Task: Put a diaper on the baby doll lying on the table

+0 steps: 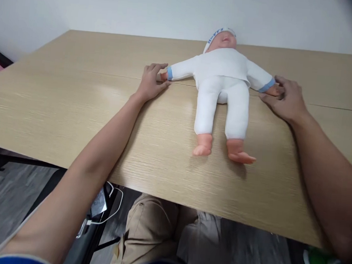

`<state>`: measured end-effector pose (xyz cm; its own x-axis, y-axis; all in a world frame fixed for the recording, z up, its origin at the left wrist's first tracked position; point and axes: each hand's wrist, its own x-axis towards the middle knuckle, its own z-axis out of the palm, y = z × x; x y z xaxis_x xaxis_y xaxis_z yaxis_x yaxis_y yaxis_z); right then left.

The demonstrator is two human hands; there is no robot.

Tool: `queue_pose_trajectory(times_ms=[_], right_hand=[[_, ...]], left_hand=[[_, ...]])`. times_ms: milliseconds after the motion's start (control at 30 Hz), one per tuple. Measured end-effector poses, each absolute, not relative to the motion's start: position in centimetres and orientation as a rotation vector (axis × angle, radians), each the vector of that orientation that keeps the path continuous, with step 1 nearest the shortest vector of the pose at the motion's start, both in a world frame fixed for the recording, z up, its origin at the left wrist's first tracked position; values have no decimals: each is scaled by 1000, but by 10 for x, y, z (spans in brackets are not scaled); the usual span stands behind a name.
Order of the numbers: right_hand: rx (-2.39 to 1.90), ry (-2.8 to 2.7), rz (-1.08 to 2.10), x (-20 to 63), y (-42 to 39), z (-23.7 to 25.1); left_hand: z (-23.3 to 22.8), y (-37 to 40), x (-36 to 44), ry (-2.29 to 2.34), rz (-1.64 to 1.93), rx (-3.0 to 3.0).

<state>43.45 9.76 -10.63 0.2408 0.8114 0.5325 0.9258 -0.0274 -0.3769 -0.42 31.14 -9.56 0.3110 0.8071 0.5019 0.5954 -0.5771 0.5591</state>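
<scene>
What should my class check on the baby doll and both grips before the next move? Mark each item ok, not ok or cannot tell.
1. Baby doll lying face up on the wooden table: ok.
2. Left grip at one doll hand, thumb and fingers on either side: ok.
3. Right grip at the other doll hand, likewise: ok.
4. Firmness of either grip: cannot tell.
5. White cap with blue lettering on the doll's head: ok.
6. Feet covered: not ok, both are bare.
</scene>
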Motion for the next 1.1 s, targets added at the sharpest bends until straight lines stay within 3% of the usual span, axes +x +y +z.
queue_pose_trajectory(times_ms=[133, 300, 400, 467, 533, 667, 800, 1100], right_hand=[[-1804, -1651, -232, 426, 63, -97], [-1668, -1688, -126, 409, 40, -66], [-1420, -1619, -139, 375, -33, -61], [-1369, -1630, -153, 348, -103, -76], [-1299, -1706, -110, 324, -172, -105], [-1454, -1688, 166, 302, -262, -184], [-1768, -1343, 388, 302, -293, -245], [-1784, -1243, 400, 298, -286, -243]], left_hand=[[-68, 234, 28, 1319, 1376, 2255], [-29, 33, 70, 1114, 1542, 2131], [-71, -90, 63, 553, 1506, 2258], [-118, -149, 48, 210, 1168, 2341], [-162, -189, 30, 373, 874, 2343], [-212, -221, 3, 1026, 692, 2029], [-235, -215, 0, 1281, 703, 1912], [-263, -191, 40, 1282, 813, 1732]])
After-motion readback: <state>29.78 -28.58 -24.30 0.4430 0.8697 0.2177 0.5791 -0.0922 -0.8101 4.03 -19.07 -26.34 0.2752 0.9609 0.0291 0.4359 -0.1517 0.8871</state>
